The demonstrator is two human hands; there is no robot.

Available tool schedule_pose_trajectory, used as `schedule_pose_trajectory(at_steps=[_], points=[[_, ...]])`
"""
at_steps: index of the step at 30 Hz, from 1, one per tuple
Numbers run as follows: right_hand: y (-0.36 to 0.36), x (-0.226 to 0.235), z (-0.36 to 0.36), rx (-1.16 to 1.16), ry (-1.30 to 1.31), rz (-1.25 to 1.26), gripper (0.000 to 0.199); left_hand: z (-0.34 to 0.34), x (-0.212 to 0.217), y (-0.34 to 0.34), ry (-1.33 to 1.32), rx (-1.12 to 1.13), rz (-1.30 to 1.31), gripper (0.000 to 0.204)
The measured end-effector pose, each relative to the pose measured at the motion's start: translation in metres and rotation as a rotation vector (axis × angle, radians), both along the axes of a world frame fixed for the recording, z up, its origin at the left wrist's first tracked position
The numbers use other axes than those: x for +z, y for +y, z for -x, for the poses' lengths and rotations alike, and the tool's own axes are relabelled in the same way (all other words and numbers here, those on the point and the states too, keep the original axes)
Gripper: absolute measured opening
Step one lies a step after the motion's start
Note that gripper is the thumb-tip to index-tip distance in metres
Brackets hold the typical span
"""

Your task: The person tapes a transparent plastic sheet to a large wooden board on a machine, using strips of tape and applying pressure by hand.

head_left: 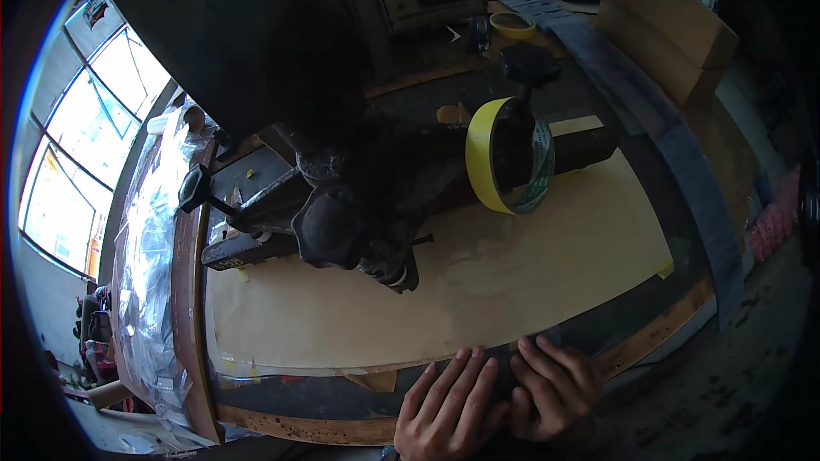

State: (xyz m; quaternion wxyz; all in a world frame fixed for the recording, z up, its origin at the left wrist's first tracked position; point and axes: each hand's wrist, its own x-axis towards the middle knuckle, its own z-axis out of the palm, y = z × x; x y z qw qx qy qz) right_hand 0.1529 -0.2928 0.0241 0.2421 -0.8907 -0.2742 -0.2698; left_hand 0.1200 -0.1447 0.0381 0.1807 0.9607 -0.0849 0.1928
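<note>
My left hand [450,405] lies at the front edge of the worktable with its fingers stretched out, their tips by the near edge of a cream-coloured sheet [478,290]. Beside it, on the right, my right hand [557,391] rests with fingers extended, also at the sheet's near edge. Neither hand holds anything. Over the sheet sits a dark metal machine head [333,226] with a crossbar [585,149] reaching right. A roll of yellow tape [483,158] hangs round the post beneath a black knob [530,64], well beyond my hands.
Wooden strips [316,428] edge the dark tabletop [683,230]. Clear plastic wrapping [149,265] covers the left side, near bright windows [85,128]. At the back right stand a cardboard box [662,21] and another yellow tape roll [512,26]. Another black knob [195,188] projects on the left.
</note>
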Motion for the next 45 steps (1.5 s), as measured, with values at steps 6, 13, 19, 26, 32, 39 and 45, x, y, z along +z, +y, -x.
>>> schedule_pose_trajectory(at_steps=[6,13,19,26,32,39,45], points=[[-0.001,-0.001,0.000,0.017,-0.002,-0.009,0.029,0.001,0.013,0.003,-0.037,-0.089,0.011,0.034],[0.000,-0.001,0.000,-0.001,0.010,0.003,0.028,-0.001,0.010,0.003,-0.059,-0.086,0.032,0.033],[-0.001,0.001,0.000,-0.002,0.014,0.009,0.028,-0.001,0.011,0.001,-0.061,-0.077,0.031,0.033],[-0.001,-0.001,-0.001,-0.002,0.009,-0.011,0.027,-0.002,0.013,0.001,-0.049,-0.077,0.034,0.032],[0.000,0.001,0.000,-0.002,0.019,-0.013,0.027,0.000,0.012,0.004,-0.030,-0.097,0.033,0.034],[0.002,-0.002,0.001,-0.004,-0.010,-0.078,0.024,0.003,0.008,0.003,-0.039,-0.089,0.065,0.037],[0.006,-0.004,0.000,-0.033,-0.061,-0.104,0.020,0.004,-0.001,0.003,-0.020,-0.039,0.048,0.043]])
